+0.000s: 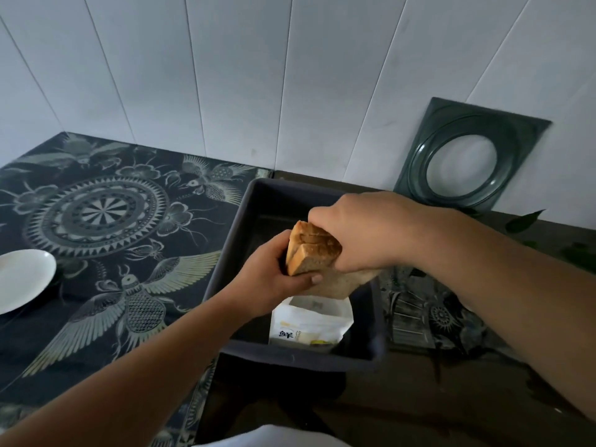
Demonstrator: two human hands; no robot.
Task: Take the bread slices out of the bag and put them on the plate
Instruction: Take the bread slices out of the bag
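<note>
Bread slices (pixel 314 253): a small stack held in the air between both hands, above the bag and clear of it.
Left hand (pixel 277 272): clamped on the stack's left side, fingers curled under the lower crust.
Right hand (pixel 364 233): closed over the stack's top and right side.
Bag (pixel 311 322): white, mouth open upward, directly below the hands; what is inside cannot be made out.
Bin (pixel 258 214): dark, rectangular, open-topped; the bag stands at its near end, and the far end under the hands is bare.
Plate (pixel 24 279): white, nothing on it, well to the left of the left hand at the frame edge.
Patterned cloth (pixel 106 214): open stretch between bin and plate.
Green frame (pixel 467 156): leans on the wall beyond the right hand.
</note>
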